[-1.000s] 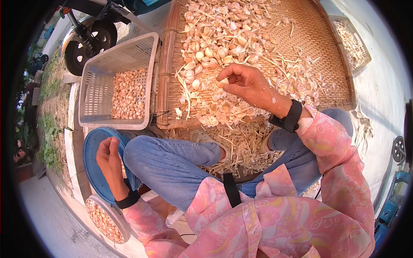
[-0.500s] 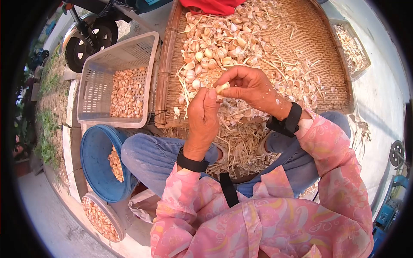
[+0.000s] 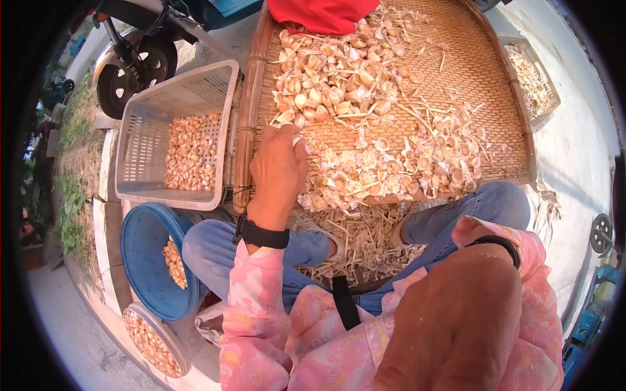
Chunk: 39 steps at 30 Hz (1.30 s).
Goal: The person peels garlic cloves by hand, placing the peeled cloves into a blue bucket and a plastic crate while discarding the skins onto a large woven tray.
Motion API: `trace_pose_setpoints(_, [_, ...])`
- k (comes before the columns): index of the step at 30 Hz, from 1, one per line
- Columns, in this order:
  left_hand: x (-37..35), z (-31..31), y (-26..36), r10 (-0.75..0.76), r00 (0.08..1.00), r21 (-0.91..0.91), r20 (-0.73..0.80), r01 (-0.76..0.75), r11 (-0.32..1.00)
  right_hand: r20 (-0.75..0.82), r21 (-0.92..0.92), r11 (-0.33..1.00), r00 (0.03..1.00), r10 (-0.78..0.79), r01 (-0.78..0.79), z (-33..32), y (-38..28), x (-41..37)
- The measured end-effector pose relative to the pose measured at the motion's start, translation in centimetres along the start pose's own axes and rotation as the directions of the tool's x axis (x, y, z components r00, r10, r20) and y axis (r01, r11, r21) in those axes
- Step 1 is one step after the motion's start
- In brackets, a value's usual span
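A woven tray (image 3: 469, 78) bears a pile of garlic cloves (image 3: 339, 72), with papery skins (image 3: 391, 169) and dry stalks nearer its front edge. My left hand (image 3: 277, 166) is at the tray's left side, back up, its fingers bent down at the near left edge of the pile. A small pale piece shows by its fingertips, too hidden to name. Large and close to the camera, my right hand (image 3: 456, 319) is raised at the lower right, over the pink patterned sleeve; its fingers are blurred and run out of the frame.
A plastic basket (image 3: 143, 156), a blue bucket (image 3: 147, 260) and a white bucket (image 3: 153, 339) with cloves stand at the left. Red cloth (image 3: 319, 14) lies on the tray's far edge. A crate of scraps (image 3: 531, 81) is at the right, a wheel (image 3: 134, 75) at the upper left.
My hands have parted from the pale clove they held together. The left moved left and down to the tray; the right came back toward the camera.
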<state>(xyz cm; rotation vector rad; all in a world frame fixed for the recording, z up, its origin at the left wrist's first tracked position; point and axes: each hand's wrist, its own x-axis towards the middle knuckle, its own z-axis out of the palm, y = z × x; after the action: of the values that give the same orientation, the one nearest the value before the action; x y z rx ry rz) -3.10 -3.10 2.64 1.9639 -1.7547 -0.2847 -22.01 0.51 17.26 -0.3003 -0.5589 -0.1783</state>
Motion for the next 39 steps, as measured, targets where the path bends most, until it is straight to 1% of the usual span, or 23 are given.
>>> trace_pose_setpoints(1, [1.2,0.6,0.2,0.069,0.997,-0.053,-0.023,-0.07,0.996,0.013,0.286,0.955,0.997,0.077,-0.077,1.7,1.0,0.4])
trace_pose_setpoints(2, [2.1,1.4,0.6,0.134,0.99,-0.105,-0.044,-0.138,0.985,-0.033,0.274,0.961,0.999,0.036,-0.025,2.2,0.7,0.3])
trace_pose_setpoints(3, [3.0,2.3,1.1,0.195,0.979,-0.157,-0.066,-0.203,0.966,-0.077,0.107,0.993,0.996,-0.045,0.053,2.1,0.0,0.1])
trace_pose_setpoints(5, [5.0,4.0,2.4,0.21,0.977,-0.031,0.041,-0.209,0.977,-0.134,-0.175,0.971,0.973,-0.19,0.165,2.0,-1.4,-0.2])
trace_pose_setpoints(6, [5.3,4.8,2.9,0.208,0.973,0.03,0.1,-0.212,0.977,-0.146,-0.236,0.953,0.963,-0.228,0.19,2.0,-1.6,-0.4])
trace_pose_setpoints(9, [5.9,6.2,3.1,0.211,0.976,0.105,0.047,-0.215,0.971,-0.144,-0.321,0.921,0.95,-0.276,0.219,2.2,-2.0,-0.3])
trace_pose_setpoints(10, [5.9,6.5,3.3,0.18,0.982,0.141,0.063,-0.187,0.972,-0.146,-0.344,0.911,0.945,-0.292,0.228,2.3,-2.1,-0.3])
trace_pose_setpoints(13, [5.2,5.8,3.0,0.127,0.982,0.004,0.14,-0.129,0.992,-0.139,-0.388,0.89,0.939,-0.315,0.241,2.6,-2.5,-0.5])
trace_pose_setpoints(17, [3.6,5.5,1.6,0.055,0.997,-0.255,0.057,-0.039,0.966,-0.129,-0.435,0.864,0.932,-0.337,0.253,2.7,-2.3,-0.3])
trace_pose_setpoints(18, [3.5,5.7,0.7,0.068,0.996,-0.282,0.055,-0.05,0.958,-0.132,-0.447,0.858,0.93,-0.343,0.254,2.9,-2.5,-0.4])
trace_pose_setpoints(19, [3.3,5.2,0.7,-0.028,0.99,-0.489,0.141,0.094,0.867,-0.131,-0.459,0.852,0.929,-0.345,0.252,3.0,-2.6,-0.4])
trace_pose_setpoints(20, [3.0,4.4,1.0,-0.1,0.964,-0.654,0.245,0.24,0.718,-0.134,-0.471,0.847,0.929,-0.346,0.247,2.9,-2.6,-0.4])
trace_pose_setpoints(21, [2.8,3.4,1.3,-0.145,0.922,-0.765,0.359,0.38,0.52,-0.133,-0.479,0.842,0.927,-0.351,0.249,2.9,-2.7,-0.4])
trace_pose_setpoints(22, [2.4,2.2,1.5,-0.098,0.911,-0.793,0.4,0.398,0.461,-0.136,-0.488,0.835,0.923,-0.36,0.254,3.0,-2.5,-0.5])
trace_pose_setpoints(25, [1.3,0.6,1.8,-0.051,0.925,-0.888,0.376,0.376,0.264,-0.132,-0.518,0.814,0.915,-0.381,0.264,3.0,-2.9,-0.4])
trace_pose_setpoints(29, [0.1,-0.2,1.5,-0.044,0.94,-0.937,0.339,0.341,0.076,-0.128,-0.563,0.781,0.905,-0.405,0.27,3.3,-3.1,-0.3])
trace_pose_setpoints(30, [-0.3,-0.4,1.8,-0.076,0.944,-0.945,0.322,0.326,0.04,-0.129,-0.576,0.769,0.899,-0.42,0.277,3.5,-3.0,-0.2])
trace_pose_setpoints(32, [-0.4,-0.7,1.9,-0.059,0.952,-0.951,0.3,0.303,0.059,-0.159,-0.553,0.788,0.893,-0.421,0.272,3.8,-2.8,-0.3])
trace_pose_setpoints(33, [-1.0,-0.9,2.1,-0.06,0.949,-0.948,0.309,0.312,0.064,-0.307,-0.477,0.835,0.838,-0.451,0.275,5.0,-0.9,-0.8])
trace_pose_setpoints(35, [-1.3,-1.4,2.5,-0.057,0.954,-0.952,0.295,0.298,0.062,-0.352,-0.448,0.852,0.823,-0.446,0.271,4.9,-0.2,-1.3])
trace_pose_setpoints(37, [-1.9,-1.6,2.8,-0.059,0.955,-0.955,0.292,0.294,0.033,-0.16,-0.554,0.794,0.904,-0.397,0.251,1.0,-2.5,-0.7])
trace_pose_setpoints(38, [-2.2,-1.7,2.9,-0.061,0.952,-0.954,0.301,0.3,-0.018,-0.068,-0.603,0.758,0.931,-0.359,0.248,-0.6,-3.4,-0.4])
trace_pose_setpoints(39, [-2.6,-1.9,2.8,-0.066,0.95,-0.951,0.306,0.302,-0.066,-0.237,-0.652,0.738,0.879,-0.415,0.173,-1.5,-3.7,-0.9])
